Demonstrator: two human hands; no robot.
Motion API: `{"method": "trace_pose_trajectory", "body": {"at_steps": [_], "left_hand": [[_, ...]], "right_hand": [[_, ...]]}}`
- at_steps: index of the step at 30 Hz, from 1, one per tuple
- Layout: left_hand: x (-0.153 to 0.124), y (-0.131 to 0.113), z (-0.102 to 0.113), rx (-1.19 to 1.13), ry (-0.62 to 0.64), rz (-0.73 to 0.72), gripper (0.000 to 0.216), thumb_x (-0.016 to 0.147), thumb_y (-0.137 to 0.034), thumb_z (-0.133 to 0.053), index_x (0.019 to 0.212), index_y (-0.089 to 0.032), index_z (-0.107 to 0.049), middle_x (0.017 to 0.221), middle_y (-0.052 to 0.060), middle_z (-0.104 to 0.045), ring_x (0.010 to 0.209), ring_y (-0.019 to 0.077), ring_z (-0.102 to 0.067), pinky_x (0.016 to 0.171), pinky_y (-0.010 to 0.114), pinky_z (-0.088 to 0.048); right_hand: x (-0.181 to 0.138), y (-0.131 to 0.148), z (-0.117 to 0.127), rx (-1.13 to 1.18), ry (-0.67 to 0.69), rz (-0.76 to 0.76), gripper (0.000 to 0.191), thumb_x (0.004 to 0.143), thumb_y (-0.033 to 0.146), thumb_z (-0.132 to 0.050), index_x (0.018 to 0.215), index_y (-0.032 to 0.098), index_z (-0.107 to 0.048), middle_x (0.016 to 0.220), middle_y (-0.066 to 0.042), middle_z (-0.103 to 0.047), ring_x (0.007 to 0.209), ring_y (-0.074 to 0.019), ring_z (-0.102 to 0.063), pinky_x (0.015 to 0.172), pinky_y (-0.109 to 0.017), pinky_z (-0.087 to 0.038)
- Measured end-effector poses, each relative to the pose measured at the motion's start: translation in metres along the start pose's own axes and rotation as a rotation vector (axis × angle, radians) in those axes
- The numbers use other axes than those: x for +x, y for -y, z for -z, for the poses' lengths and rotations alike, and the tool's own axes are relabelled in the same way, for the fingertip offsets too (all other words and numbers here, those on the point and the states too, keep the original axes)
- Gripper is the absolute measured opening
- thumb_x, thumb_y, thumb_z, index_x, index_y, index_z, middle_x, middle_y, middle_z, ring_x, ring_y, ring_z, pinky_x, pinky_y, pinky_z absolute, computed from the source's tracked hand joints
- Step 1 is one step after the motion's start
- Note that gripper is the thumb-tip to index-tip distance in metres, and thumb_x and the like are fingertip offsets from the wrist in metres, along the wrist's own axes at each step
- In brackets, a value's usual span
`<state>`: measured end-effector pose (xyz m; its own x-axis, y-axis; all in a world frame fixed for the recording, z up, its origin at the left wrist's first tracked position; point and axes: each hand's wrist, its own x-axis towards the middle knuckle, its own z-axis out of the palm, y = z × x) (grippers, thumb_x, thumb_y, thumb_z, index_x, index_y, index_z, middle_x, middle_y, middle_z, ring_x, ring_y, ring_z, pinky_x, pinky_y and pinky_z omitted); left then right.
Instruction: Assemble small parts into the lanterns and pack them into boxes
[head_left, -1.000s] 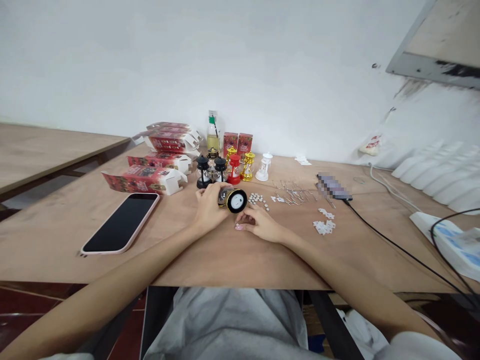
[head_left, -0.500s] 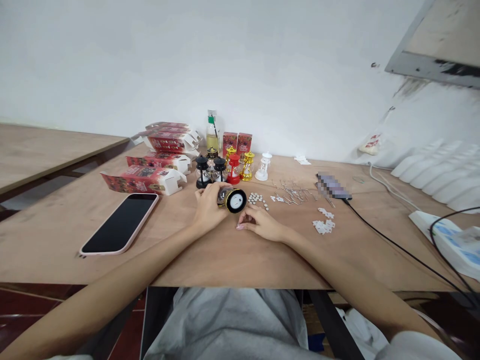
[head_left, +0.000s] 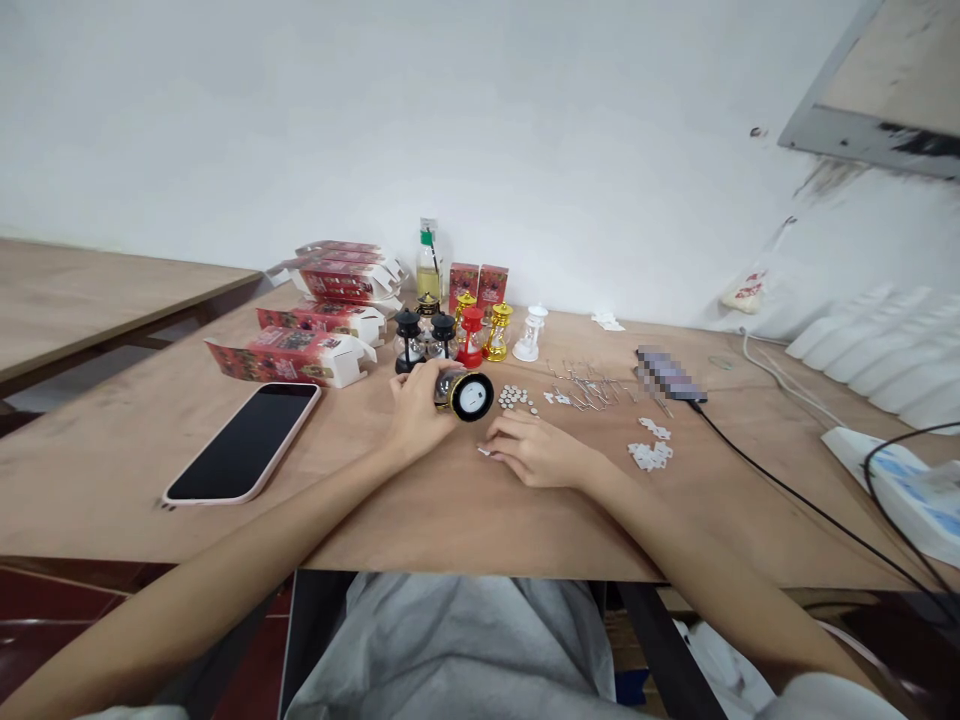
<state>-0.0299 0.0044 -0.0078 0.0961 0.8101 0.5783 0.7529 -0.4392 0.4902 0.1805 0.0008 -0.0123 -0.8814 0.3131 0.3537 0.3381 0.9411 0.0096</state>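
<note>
Tipping the lantern [head_left: 471,398] onto its side, the left hand [head_left: 418,408] wraps its fingers round the glass, underside facing the wearer. The right hand [head_left: 538,450] sits just right of and nearer than the lantern. Behind the lantern, a bottle [head_left: 428,280] holds yellow liquid; to its left lie red boxes [head_left: 281,352], contents hidden. The right fingers curl toward the thumb, a white speck [head_left: 484,452] at their tips; whether they pinch it, I cannot tell.

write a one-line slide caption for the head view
Left hand holding a small lantern, base toward the camera; right hand near round discs on the table.
</note>
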Motion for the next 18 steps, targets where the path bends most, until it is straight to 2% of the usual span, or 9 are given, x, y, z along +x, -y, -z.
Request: {"method": "trace_pose_trajectory", "body": {"at_steps": [7, 12, 18], "left_hand": [[0.0, 0.0, -0.001, -0.008, -0.008, -0.005, 0.041, 0.068, -0.019, -0.059, 0.108, -0.025, -0.051, 0.116, 0.004, -0.064, 0.11, 0.0266, -0.056, 0.091, 0.044, -0.034], [0.0, 0.001, -0.001, -0.021, -0.011, -0.026, 0.041, 0.068, -0.019, -0.059, 0.108, -0.025, -0.052, 0.116, 0.004, -0.064, 0.11, 0.027, -0.056, 0.09, 0.043, -0.034], [0.0, -0.001, 0.0, -0.03, -0.015, -0.02, 0.041, 0.068, -0.02, -0.06, 0.107, -0.023, -0.052, 0.114, 0.004, -0.065, 0.108, 0.0266, -0.058, 0.088, 0.041, -0.032]], "right_hand": [[0.004, -0.001, -0.007, -0.24, 0.016, 0.083, 0.025, 0.094, 0.016, -0.041, 0.086, 0.015, -0.064, 0.087, -0.01, -0.063, 0.08, -0.0196, -0.051, 0.074, -0.034, -0.038], [0.007, -0.001, -0.012, -0.232, -0.023, 0.022, 0.029, 0.097, 0.022, -0.037, 0.082, 0.016, -0.061, 0.078, -0.008, -0.061, 0.075, -0.0187, -0.051, 0.073, -0.033, -0.038], [0.007, -0.002, -0.012, -0.179, -0.033, -0.006, 0.022, 0.095, 0.019, -0.04, 0.086, 0.016, -0.059, 0.081, -0.007, -0.061, 0.077, -0.0181, -0.055, 0.075, -0.031, -0.045]]}}
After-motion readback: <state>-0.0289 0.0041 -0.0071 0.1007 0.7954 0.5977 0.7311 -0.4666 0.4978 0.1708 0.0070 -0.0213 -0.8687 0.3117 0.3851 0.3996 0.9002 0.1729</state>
